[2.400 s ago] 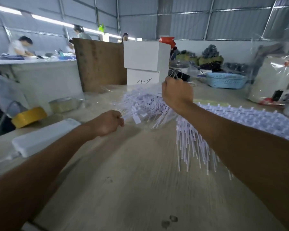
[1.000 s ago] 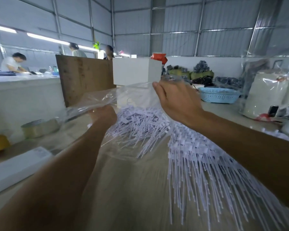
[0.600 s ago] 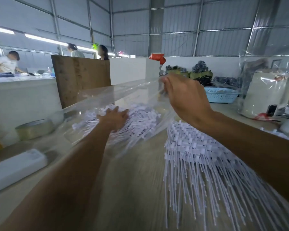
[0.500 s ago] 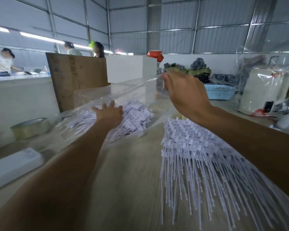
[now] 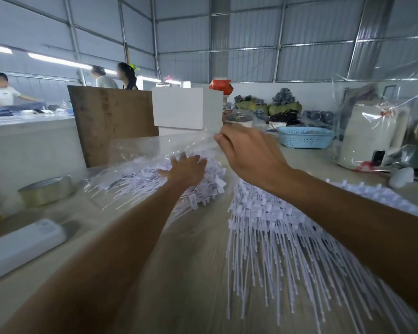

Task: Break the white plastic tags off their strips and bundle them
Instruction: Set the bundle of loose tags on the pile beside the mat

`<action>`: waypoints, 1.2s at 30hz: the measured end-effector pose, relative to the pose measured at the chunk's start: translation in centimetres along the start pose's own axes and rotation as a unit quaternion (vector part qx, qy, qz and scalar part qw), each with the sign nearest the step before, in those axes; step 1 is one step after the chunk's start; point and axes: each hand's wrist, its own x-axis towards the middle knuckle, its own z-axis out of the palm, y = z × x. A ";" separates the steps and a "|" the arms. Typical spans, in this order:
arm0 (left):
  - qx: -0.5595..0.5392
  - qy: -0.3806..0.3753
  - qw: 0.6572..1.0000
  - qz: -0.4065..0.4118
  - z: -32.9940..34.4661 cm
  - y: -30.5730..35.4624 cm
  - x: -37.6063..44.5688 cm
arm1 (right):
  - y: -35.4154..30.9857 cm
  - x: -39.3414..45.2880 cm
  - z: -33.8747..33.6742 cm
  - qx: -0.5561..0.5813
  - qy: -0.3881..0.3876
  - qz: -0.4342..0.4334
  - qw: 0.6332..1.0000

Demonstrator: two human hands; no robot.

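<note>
A clear plastic bag [image 5: 140, 150] lies on the wooden table [image 5: 179, 273], holding a heap of loose white plastic tags [image 5: 135, 179]. My left hand [image 5: 186, 168] reaches into the bag's mouth with fingers spread, resting on the loose tags. My right hand [image 5: 249, 153] is raised above it and pinches the bag's upper edge, holding the mouth open. To the right, a big pile of tags on their strips [image 5: 275, 227] fans out toward me, partly hidden under my right forearm.
A roll of clear tape [image 5: 46, 190] and a white power strip [image 5: 22, 247] lie at the left. A brown board [image 5: 111, 121], white boxes [image 5: 186, 109], a blue basket [image 5: 304, 139] and a bagged white appliance [image 5: 372, 136] stand at the back. Several people work at a far table.
My right hand lifted the bag's edge and keeps it open. My left hand pushed into the bag, then spread its fingers over the loose tags.
</note>
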 end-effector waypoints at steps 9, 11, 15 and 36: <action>0.108 -0.044 0.967 0.227 2.3 -3.1 -6.2 | 0.3 -2.9 -1.1 0.112 -0.085 0.112 0.984; 0.098 -0.034 0.980 0.169 2.3 -1.6 -6.2 | -0.7 -3.1 -1.2 0.139 -0.072 0.093 0.983; 0.018 -0.059 0.993 0.100 1.2 1.6 -5.2 | -1.3 -3.7 -1.2 0.129 -0.090 0.080 0.984; 0.102 0.047 0.961 0.253 1.9 -0.2 -6.4 | -0.3 -3.8 -2.3 0.083 -0.094 0.062 0.990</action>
